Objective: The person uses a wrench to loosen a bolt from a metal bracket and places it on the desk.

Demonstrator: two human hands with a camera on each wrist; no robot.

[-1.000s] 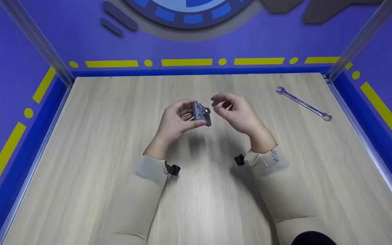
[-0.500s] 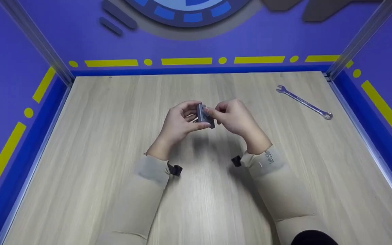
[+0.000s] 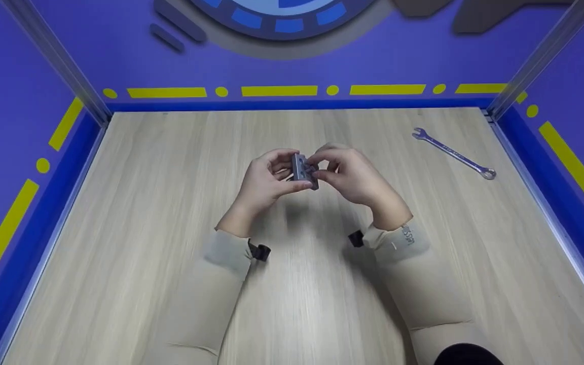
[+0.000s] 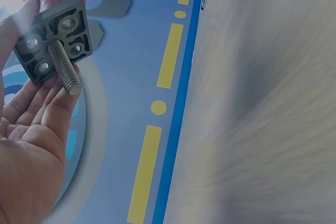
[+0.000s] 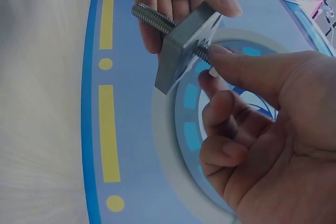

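Observation:
My left hand (image 3: pixel 261 180) grips a small grey square plate (image 4: pixel 48 23) by its opposite edges, above the table. The plate has a hole near each corner, and a threaded bolt (image 4: pixel 65 69) runs through its middle. In the right wrist view the long threaded end of the bolt (image 5: pixel 152 17) sticks out on the left hand's side. My right hand (image 3: pixel 350 177) pinches the bolt's other end between thumb (image 5: pixel 247 72) and forefinger. Its remaining fingers curl loosely below, and the pinched tip is mostly hidden by them.
A combination wrench (image 3: pixel 451 153) lies on the wooden table (image 3: pixel 145 203) at the back right. Blue panels (image 3: pixel 292 71) with yellow markings close off the back and sides, with metal posts in the corners. Each sleeve cuff carries a small black camera (image 3: pixel 260 252).
The right hand was apart from the bolt a second ago. It came in, took hold of the bolt's end, and its fingers have since shifted around it. The left hand moved slightly right.

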